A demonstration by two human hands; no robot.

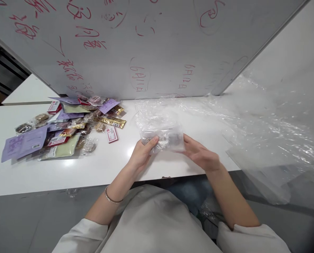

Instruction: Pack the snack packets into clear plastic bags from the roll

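In front of me, just over the white table, is a clear plastic packet (170, 137) with something pale and brownish inside that I cannot make out. My left hand (143, 150) grips its left end, thumb on top and fingers underneath. At the right end, my right hand (200, 153) has its fingers closed around the edge, partly hidden behind the plastic and slightly blurred. Crumpled clear wrap (157, 114) lies against the far side of the packet.
A heap of small packages covers the table's left part, among them a purple pouch (25, 142), a gold sachet (112, 122) and a red-and-white box (112, 135). A whiteboard (162, 45) stands along the back. Large clear plastic sheeting (280, 140) spills over the right edge.
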